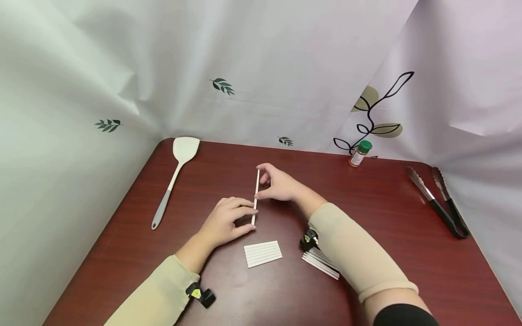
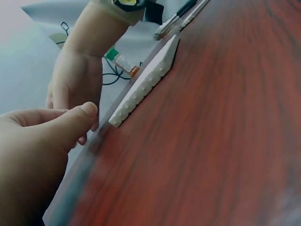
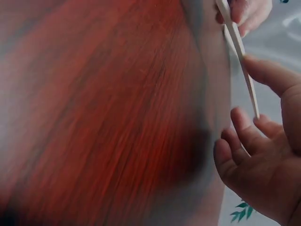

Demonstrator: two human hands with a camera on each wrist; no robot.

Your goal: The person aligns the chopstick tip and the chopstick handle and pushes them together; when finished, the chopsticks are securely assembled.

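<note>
A slim white stick (image 1: 257, 181) (image 3: 237, 44) is held between both hands over the table. My right hand (image 1: 281, 184) (image 3: 263, 160) pinches its far part, index fingertip at the end and thumb against the side. At the near part, my left hand (image 1: 228, 219) (image 2: 37, 150) grips it with fingertips and thumb. Closer to me, several matching sticks lie side by side in a flat row (image 1: 263, 254) (image 2: 143, 87). More loose white sticks (image 1: 320, 266) rest by the right forearm, partly hidden under the sleeve.
On the left of the dark red table (image 1: 134, 253) lies a white spatula (image 1: 186, 151) with a grey handle. A green-capped spice bottle (image 1: 357, 156) stands at the back, and black-handled tongs (image 1: 442, 208) lie far right. White patterned curtains (image 1: 261, 68) border the table.
</note>
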